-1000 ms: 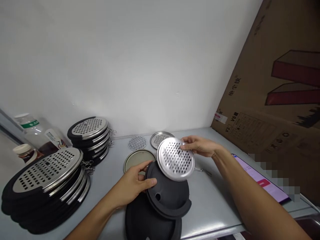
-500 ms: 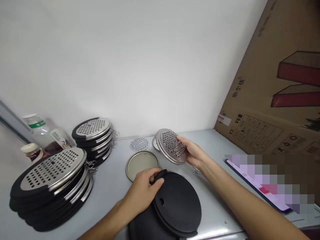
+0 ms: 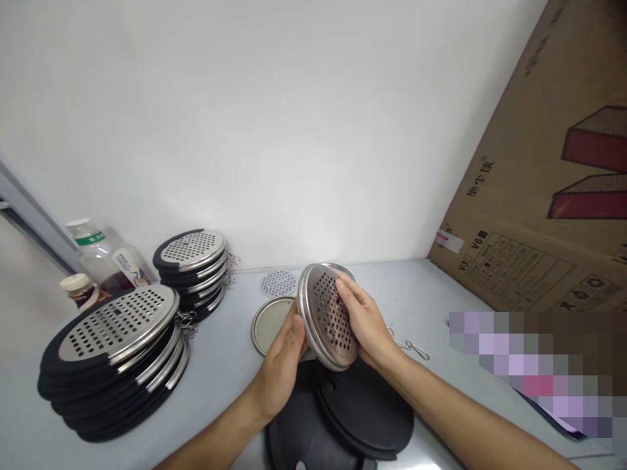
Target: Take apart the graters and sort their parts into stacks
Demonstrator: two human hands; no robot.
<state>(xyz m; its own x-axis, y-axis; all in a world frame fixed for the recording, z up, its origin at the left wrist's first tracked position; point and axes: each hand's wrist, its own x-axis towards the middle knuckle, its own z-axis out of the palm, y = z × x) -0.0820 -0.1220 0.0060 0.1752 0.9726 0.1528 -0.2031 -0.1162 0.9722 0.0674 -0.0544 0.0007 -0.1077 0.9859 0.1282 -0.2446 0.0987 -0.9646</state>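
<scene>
Both hands on one perforated steel disc (image 3: 324,316), held up off the tabletop (image 3: 230,372) and tipped steeply on edge, holed face toward the right hand. Left hand (image 3: 283,358) grips the disc's left rim, thumb on the edge, fingers closed around the back, which is out of sight. Right hand (image 3: 366,326) lies against the holed face, fingers (image 3: 349,295) spread flat across it and curled over the top rim.

Relative to the disc:
- directly below and toward the camera: black round pads (image 3: 365,414), overlapping, flat on the tabletop; the upper one has a small hole near its edge.
- just left, partly behind the left hand: plain metal lid (image 3: 267,321), lying flat.
- behind it to the left, near the wall: small mesh circle (image 3: 277,282).
- right of it, past the right wrist: wire hook (image 3: 415,349) on the tabletop.
- far left, nearer the camera: big stack of black-rimmed perforated plates (image 3: 115,356).
- left and further back: smaller stack of the same (image 3: 193,264).
- beyond the stacks, far left: two bottles (image 3: 100,258), one clear, one short and dark.
- right and behind: cardboard box (image 3: 539,209) leaning on the wall.
</scene>
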